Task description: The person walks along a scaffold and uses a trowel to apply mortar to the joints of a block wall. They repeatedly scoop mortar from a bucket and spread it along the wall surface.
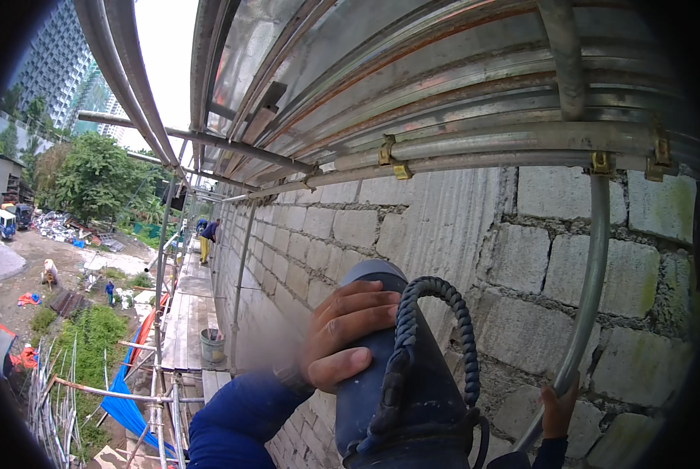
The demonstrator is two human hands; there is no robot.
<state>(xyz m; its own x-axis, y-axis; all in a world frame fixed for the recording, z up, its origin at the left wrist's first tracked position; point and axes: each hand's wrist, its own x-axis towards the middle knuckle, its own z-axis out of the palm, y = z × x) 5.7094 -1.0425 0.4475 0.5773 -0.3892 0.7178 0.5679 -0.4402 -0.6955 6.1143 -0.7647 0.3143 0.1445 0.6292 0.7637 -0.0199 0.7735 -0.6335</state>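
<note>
My left hand [354, 332], in a blue sleeve, wraps its fingers over a dark blue water flask [436, 367]. The flask is tilted close in front of me, its grey-rimmed end [373, 271] pointing away. A braided dark cord handle [440, 285] loops up from its side; the flask's near end runs out of the picture. At the lower right my right hand [558, 410] grips a bent-looking metal scaffold pipe [596, 273], which stands in front of the block wall.
A rough concrete block wall [514, 320] runs along my right. Metal decking [444, 78] and clamped pipes are overhead. A plank walkway [186, 320] with a bucket [212, 345] leads to another person [208, 238]. Below lie a yard, grass, a blue tarp [127, 402] and poles.
</note>
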